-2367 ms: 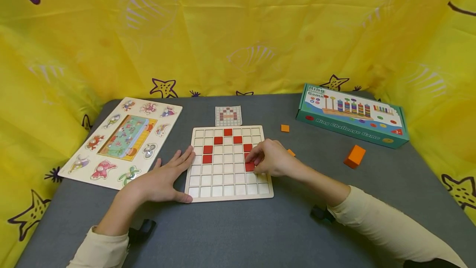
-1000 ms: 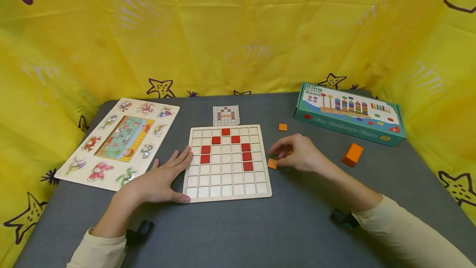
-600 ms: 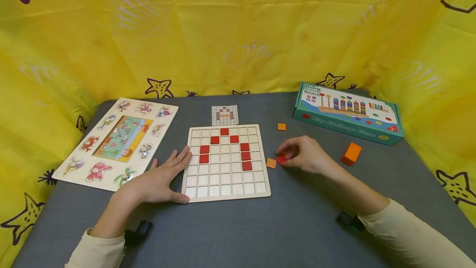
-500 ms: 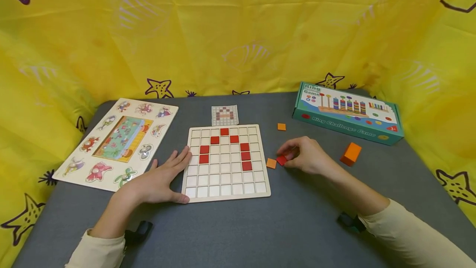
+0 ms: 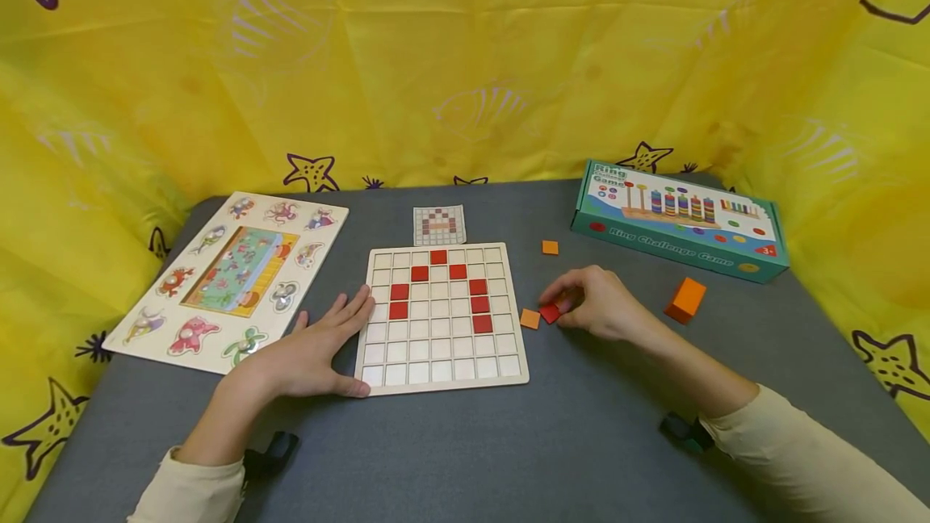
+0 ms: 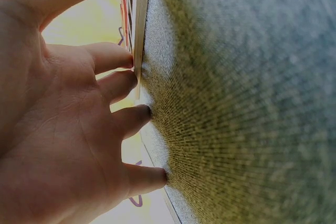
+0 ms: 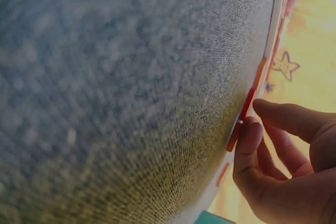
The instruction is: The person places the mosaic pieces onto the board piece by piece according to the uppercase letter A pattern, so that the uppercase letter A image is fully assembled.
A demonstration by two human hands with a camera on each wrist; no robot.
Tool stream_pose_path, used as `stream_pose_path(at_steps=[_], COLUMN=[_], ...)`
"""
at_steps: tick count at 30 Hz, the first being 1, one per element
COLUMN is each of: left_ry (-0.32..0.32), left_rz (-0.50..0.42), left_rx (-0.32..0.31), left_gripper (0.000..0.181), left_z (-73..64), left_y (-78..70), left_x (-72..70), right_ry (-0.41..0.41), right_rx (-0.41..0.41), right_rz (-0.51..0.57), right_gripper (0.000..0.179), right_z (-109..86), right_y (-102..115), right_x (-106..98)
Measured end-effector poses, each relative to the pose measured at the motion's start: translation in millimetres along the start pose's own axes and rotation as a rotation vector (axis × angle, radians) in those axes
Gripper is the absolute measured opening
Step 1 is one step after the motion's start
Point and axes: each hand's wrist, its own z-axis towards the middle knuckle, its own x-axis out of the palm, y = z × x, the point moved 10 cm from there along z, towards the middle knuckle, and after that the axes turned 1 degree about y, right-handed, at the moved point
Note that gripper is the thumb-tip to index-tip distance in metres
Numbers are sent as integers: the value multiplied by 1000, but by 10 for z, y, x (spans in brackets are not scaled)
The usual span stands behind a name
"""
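Observation:
A pale wooden grid board (image 5: 421, 349) lies on the grey table, with several red square tiles (image 5: 483, 324) set in an arch. My left hand (image 5: 308, 353) rests spread along the board's left edge; in the left wrist view, some fingertips touch the edge and others press the table. Right of the board, my right hand (image 5: 596, 305) pinches a loose red tile (image 5: 550, 313) by its edges, low at the table surface. An orange tile (image 5: 529, 319) lies between that tile and the board. The right wrist view shows another orange piece (image 7: 234, 138) beside the fingers.
A small pattern card (image 5: 439, 225) lies behind the board. One orange tile (image 5: 550, 248) sits farther back, and an orange block (image 5: 686, 301) stands right. A Ring Challenge Game box (image 5: 679, 220) occupies the back right, an animal peg puzzle (image 5: 228, 277) the left.
My right hand has left a red tile in the board's right column and moved right to the loose red tile, then held nearly still. The left hand stays at the board.

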Motion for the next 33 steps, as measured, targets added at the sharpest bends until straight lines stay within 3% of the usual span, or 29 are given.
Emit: stream_pose_path(at_steps=[9,18,26,33], left_ry=[2,5,3,1], left_rz=[-5,-13,-11,-7], left_rx=[3,-2,-3,-1], left_gripper=[122,122,122,123], left_z=[-5,-1,-6,-2], left_y=[-6,-8,-15,-15], left_x=[-1,-3,-7,-4], right_ry=[6,-10,-47,-60], right_rx=[-8,-17,-101,-116], right_rz=[-24,-118,-188,-211], right_gripper=[30,28,28,26], right_z=[-1,-30,-84,-118], right_y=[1,49,168,180], right_x=[38,43,43,43])
